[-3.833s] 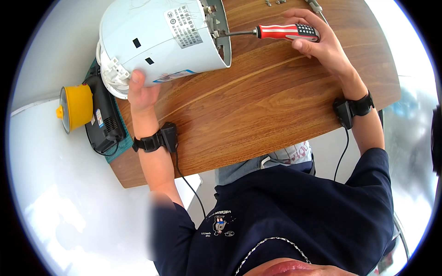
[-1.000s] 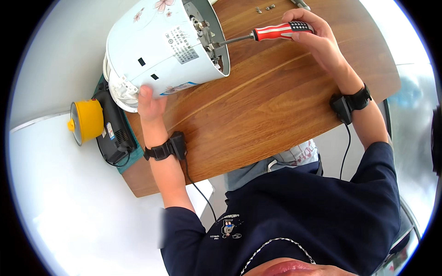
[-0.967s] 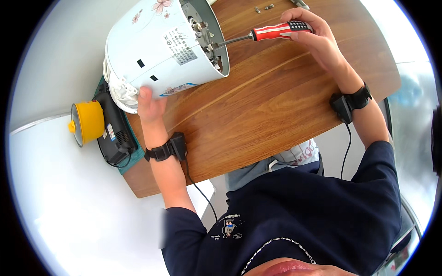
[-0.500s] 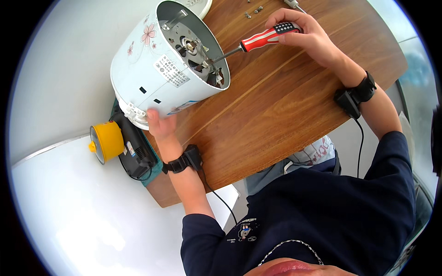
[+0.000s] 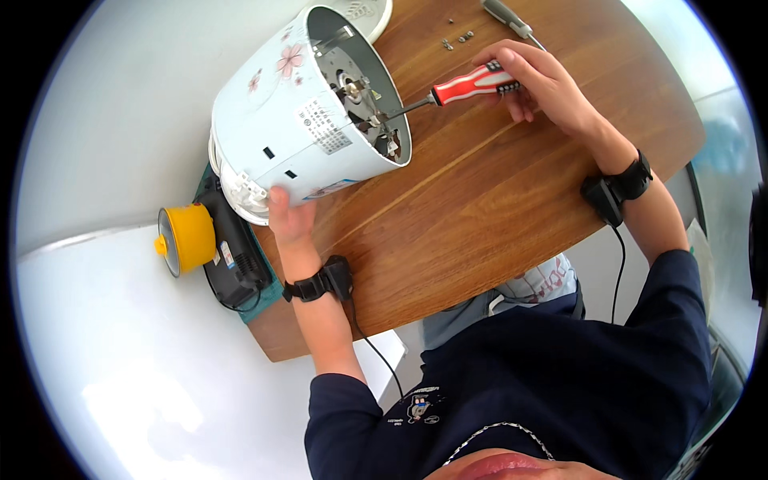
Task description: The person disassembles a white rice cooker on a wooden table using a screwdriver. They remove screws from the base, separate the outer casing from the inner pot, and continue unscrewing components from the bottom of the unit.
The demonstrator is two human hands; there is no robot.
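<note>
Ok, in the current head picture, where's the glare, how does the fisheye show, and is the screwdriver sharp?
Head view: glare washes out patches of the glossy white surface at lower left; the fisheye shows as a dark, curved rim; the red, white and black screwdriver looks fairly sharp, but print on the pale cylindrical housing is hard to read.

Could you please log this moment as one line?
left hand: against white housing; right hand: holding red screwdriver; shaft: at housing's open end

Screws, seemingly, (image 5: 470, 34) lie right of the housing (image 5: 312, 112).
</note>
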